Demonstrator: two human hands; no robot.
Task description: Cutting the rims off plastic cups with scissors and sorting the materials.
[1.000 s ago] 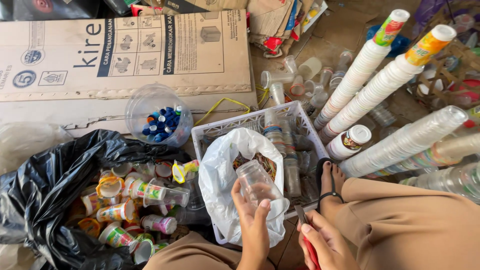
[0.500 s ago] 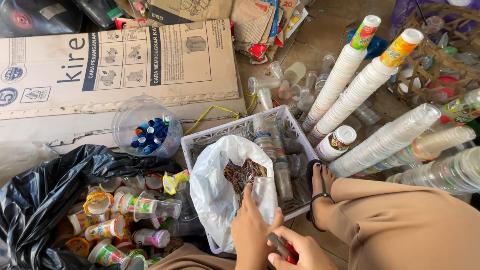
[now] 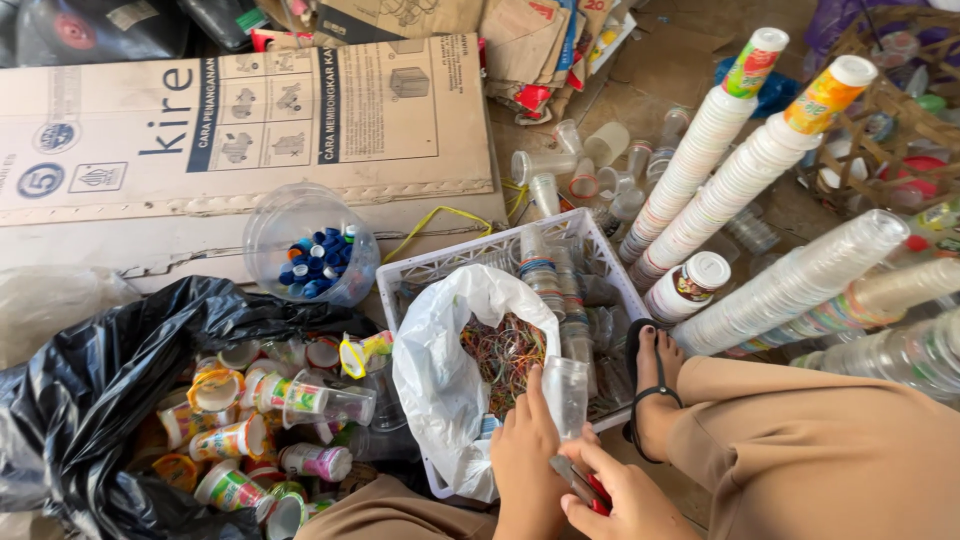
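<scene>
I am looking down at an informal recycling sorting spot on a bare dirt floor (image 3: 690,70). Long stacks of used plastic cups (image 3: 700,170), a black rubbish bag of cups (image 3: 110,400), a tub of blue bottle caps (image 3: 310,262) and flattened cardboard (image 3: 250,120) crowd around me.

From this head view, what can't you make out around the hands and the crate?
- Red-handled tool: mostly covered by the right hand.
- Left hand: its grip on the clear cup is hidden behind the hand.
- Crate floor: hidden by the white bag.
- Both wrists: cut off by the bottom edge.
</scene>
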